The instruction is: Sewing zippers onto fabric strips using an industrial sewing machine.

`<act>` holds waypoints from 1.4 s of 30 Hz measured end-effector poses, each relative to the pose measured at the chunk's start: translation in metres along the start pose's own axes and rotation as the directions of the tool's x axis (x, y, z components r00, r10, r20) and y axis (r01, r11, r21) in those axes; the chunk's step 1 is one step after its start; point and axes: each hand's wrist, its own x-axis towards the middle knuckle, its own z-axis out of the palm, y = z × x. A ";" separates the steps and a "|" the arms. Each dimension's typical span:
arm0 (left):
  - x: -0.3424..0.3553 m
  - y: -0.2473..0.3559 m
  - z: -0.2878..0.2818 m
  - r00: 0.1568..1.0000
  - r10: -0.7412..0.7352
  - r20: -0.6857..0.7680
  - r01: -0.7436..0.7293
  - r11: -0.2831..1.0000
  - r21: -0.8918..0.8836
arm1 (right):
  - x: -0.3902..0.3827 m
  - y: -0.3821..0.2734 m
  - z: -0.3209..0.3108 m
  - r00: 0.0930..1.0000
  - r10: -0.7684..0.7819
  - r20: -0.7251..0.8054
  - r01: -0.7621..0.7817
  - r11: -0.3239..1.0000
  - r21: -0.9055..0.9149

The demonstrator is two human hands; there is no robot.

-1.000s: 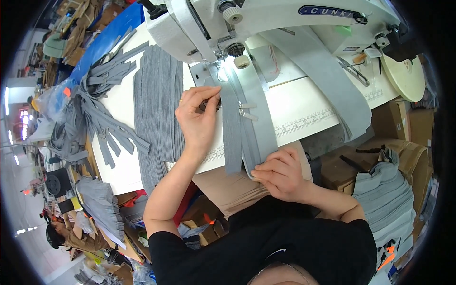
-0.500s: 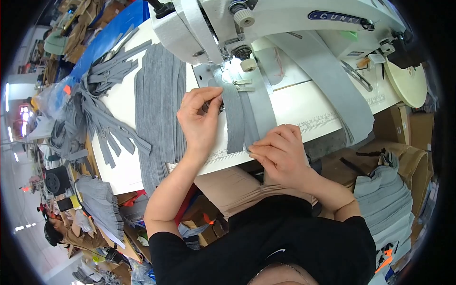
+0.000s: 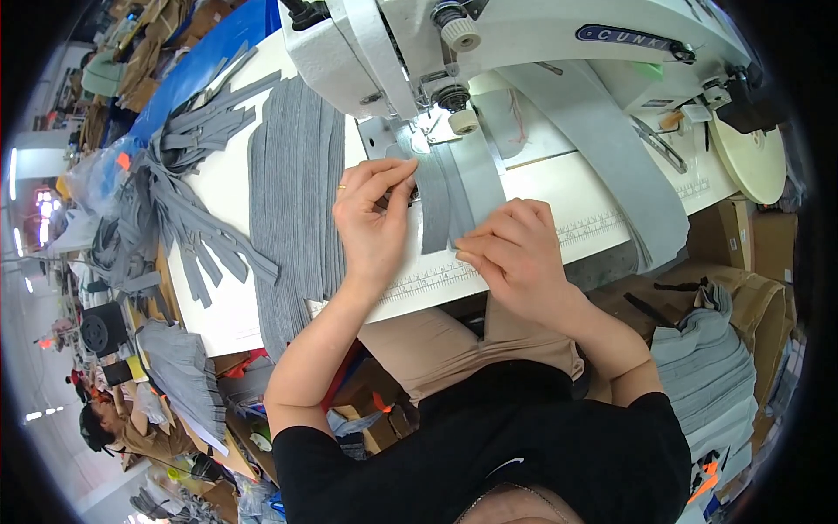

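Observation:
A grey fabric strip (image 3: 432, 218) and a narrow darker tape (image 3: 457, 201) run toward me from under the lit needle area of a white sewing machine (image 3: 541, 31). Beside them on the right lies a lighter grey panel (image 3: 483, 179). My left hand (image 3: 374, 218) is closed in a pinch at the strip's left edge, just in front of the needle area. Lower down, my right hand (image 3: 517, 255) pinches the near end of the tape between thumb and fingers. Its exact grip on the layers is partly hidden by the fingers.
Stacked grey strips (image 3: 297, 175) lie left of the machine, beside a tangle of grey tapes (image 3: 214, 231). Long grey panels (image 3: 602, 144) hang over the table's front right. Metal snips (image 3: 659, 147) and a cream disc (image 3: 751, 162) sit far right. Another person (image 3: 127, 424) works at left.
The strip and tape have moved away from me under the machine, so their near ends sit farther from the table edge. My right hand followed them; my left hand shifted slightly right.

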 end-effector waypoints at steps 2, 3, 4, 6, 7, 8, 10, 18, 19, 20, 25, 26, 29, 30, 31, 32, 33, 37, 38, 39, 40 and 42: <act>-0.001 -0.003 0.001 1.000 -0.003 0.005 0.003 1.000 0.001 | 0.004 0.001 0.001 1.000 0.002 0.005 -0.002 1.000 0.006; -0.001 -0.005 0.001 1.000 -0.006 0.011 0.006 1.000 0.002 | 0.005 0.002 0.002 1.000 0.004 0.009 -0.005 1.000 0.012; -0.001 -0.006 0.001 1.000 -0.007 0.010 0.007 1.000 0.002 | 0.007 0.003 0.001 1.000 0.004 0.010 -0.004 1.000 0.013; -0.001 -0.008 -0.001 0.996 0.052 0.070 -0.053 0.998 0.016 | 0.009 0.004 0.001 1.000 0.011 0.022 -0.011 1.000 0.016; -0.001 -0.006 0.000 0.996 0.051 0.071 -0.052 0.999 0.015 | 0.010 0.005 0.001 1.000 0.012 0.023 -0.012 1.000 0.016; -0.001 -0.003 0.000 0.998 0.025 0.057 -0.026 1.000 0.010 | 0.010 0.005 0.002 1.000 0.014 0.020 -0.014 1.000 0.014; -0.001 0.000 0.001 0.999 -0.002 0.043 0.001 1.000 0.005 | 0.012 0.006 0.002 1.000 0.017 0.017 -0.017 1.000 0.014; 0.001 0.000 0.000 0.997 0.059 0.055 -0.061 0.997 0.039 | 0.024 0.012 0.009 0.998 -0.048 -0.046 0.048 0.999 -0.021; 0.001 -0.001 0.000 0.997 0.058 0.054 -0.061 0.997 0.040 | 0.024 0.012 0.010 0.998 -0.049 -0.046 0.048 0.999 -0.020; 0.000 -0.001 0.000 0.996 0.065 0.062 -0.068 0.997 0.043 | 0.024 0.011 0.012 0.998 -0.047 -0.052 0.046 0.999 -0.021; 0.001 0.001 0.000 0.992 0.081 0.098 -0.086 0.995 0.041 | 0.025 0.011 0.008 0.998 -0.038 -0.045 0.037 0.999 -0.036; 0.002 0.002 0.000 0.984 0.124 0.127 -0.136 0.987 0.089 | 0.027 0.012 0.004 1.000 -0.030 0.001 0.030 0.999 -0.009; 0.004 0.008 -0.002 0.972 0.148 0.181 -0.177 0.971 0.159 | 0.046 0.017 -0.007 1.000 -0.010 -0.001 0.010 0.992 -0.122; 0.003 0.010 -0.003 0.971 0.128 0.202 -0.166 0.968 0.187 | 0.055 0.022 -0.008 0.999 -0.005 -0.049 -0.007 0.967 -0.256; 0.002 0.010 -0.003 0.970 0.128 0.206 -0.167 0.968 0.187 | 0.065 0.029 -0.005 0.999 -0.003 -0.051 -0.011 0.967 -0.255; 0.003 0.010 -0.003 0.964 0.143 0.226 -0.193 0.956 0.222 | 0.077 0.039 -0.004 0.996 -0.083 -0.042 0.062 0.928 -0.367; 0.003 0.010 -0.001 0.956 0.157 0.246 -0.220 0.941 0.256 | 0.085 0.046 -0.004 0.987 -0.161 -0.023 0.131 0.871 -0.474; 0.001 0.004 0.001 0.942 0.179 0.285 -0.256 0.931 0.261 | 0.096 0.065 0.003 0.942 -0.286 0.175 0.330 0.698 -0.635; 0.001 0.006 0.001 0.944 0.172 0.282 -0.251 0.929 0.273 | 0.096 0.064 0.005 0.911 -0.377 0.166 0.386 0.637 -0.667; 0.001 0.006 0.001 0.946 0.165 0.278 -0.246 0.926 0.285 | 0.097 0.064 0.007 0.870 -0.465 0.162 0.434 0.569 -0.698; 0.002 0.007 0.001 0.944 0.166 0.284 -0.248 0.927 0.280 | 0.098 0.064 0.007 0.874 -0.459 0.162 0.429 0.570 -0.700; 0.002 0.008 0.001 0.945 0.161 0.283 -0.244 0.927 0.285 | 0.104 0.064 0.010 0.915 -0.386 0.115 0.348 0.612 -0.710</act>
